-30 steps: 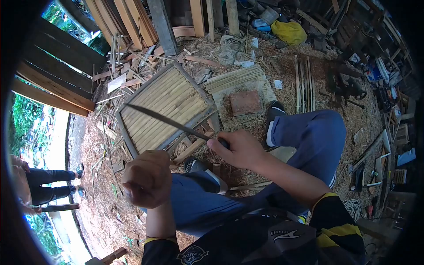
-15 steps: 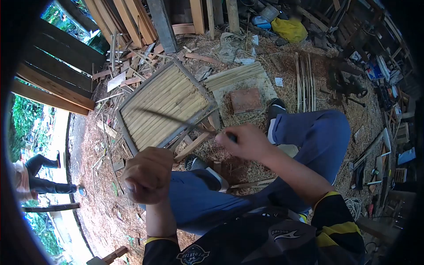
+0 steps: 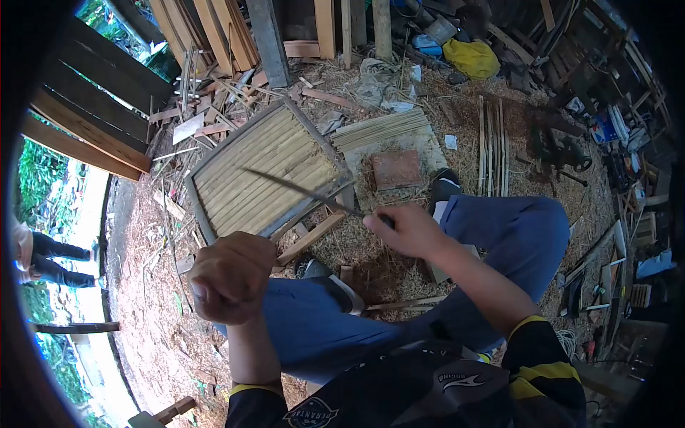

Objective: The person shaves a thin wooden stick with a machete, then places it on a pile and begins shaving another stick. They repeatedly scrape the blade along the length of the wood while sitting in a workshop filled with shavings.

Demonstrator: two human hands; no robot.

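Note:
My right hand (image 3: pixel 409 230) is wrapped round the dark handle of a long knife (image 3: pixel 292 187). The thin blade points up and left, in front of a framed panel of pale bamboo strips (image 3: pixel 267 167). Over my left thigh, my left hand (image 3: pixel 232 277) is closed with knuckles up; whatever it may hold is hidden. The panel leans in a grey wooden frame, beyond my hands. To its right a reddish block (image 3: pixel 397 169) lies on a pale board, near a bundle of thin strips (image 3: pixel 382 130).
Long strips (image 3: pixel 494 146) lie on the shavings at the right, near a dark metal tool (image 3: pixel 564 150). Scrap wood (image 3: pixel 221 107) is piled at the upper left. A yellow bag (image 3: pixel 471 58) sits at the back. Another person's legs (image 3: pixel 61 260) show at the far left.
My right hand and the knife have shifted slightly right and down. My left hand has moved a little left. The other person's legs have changed position.

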